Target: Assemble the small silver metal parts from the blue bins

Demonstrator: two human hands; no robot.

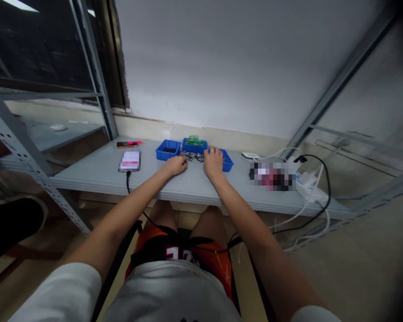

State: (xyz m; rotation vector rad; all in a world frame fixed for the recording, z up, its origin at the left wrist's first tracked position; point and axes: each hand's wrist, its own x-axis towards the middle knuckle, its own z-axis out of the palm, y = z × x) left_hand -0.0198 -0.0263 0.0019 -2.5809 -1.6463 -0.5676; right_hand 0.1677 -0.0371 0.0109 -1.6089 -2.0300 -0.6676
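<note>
My left hand (177, 165) is closed, with its fingers curled, just in front of a heap of small shiny metal pieces (193, 156). Whatever those fingers hold is too small to make out. At the heap's right end, my right hand (213, 161) has its fingers bent down and together, its fingertips hidden. It partly covers a blue bin (227, 167) on the right. Dark small parts lie in the left blue bin (159, 154). Behind the heap, a third blue bin (185, 146) holds green pieces (195, 141).
The grey shelf table (97, 172) bears a phone (130, 160) on a black cable at left and a pink item (134, 143) on a small box. To the right are a blurred-out object (271, 176), a white power strip (310, 185) and loose cables. Metal uprights flank the table.
</note>
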